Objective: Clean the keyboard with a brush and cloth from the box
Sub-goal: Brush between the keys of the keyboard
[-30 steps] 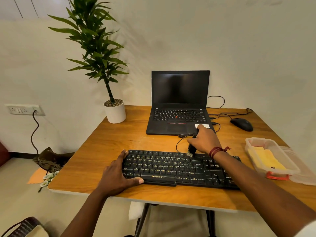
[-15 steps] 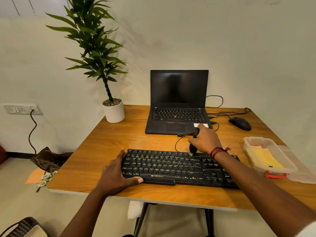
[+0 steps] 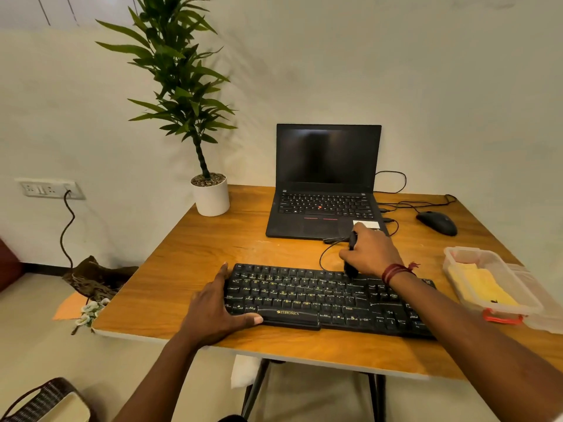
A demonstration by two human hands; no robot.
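On the brown wooden worktop (image 3: 198, 254), the left hand (image 3: 213, 312) rests flat, fingers straight, against the left end of the black plastic keyboard (image 3: 320, 300); the right hand (image 3: 370, 254) grips a small black brush (image 3: 351, 268) at its far edge; further right, a clear plastic box (image 3: 499, 310) holds a yellow cloth (image 3: 478, 284).

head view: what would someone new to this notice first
The black keyboard at the near edge of the table draws the eye, left hand resting on its left end, right hand holding a dark brush at its far edge. To the right sits a clear box with a yellow cloth inside; behind, a dark-screened laptop and tall potted plant.
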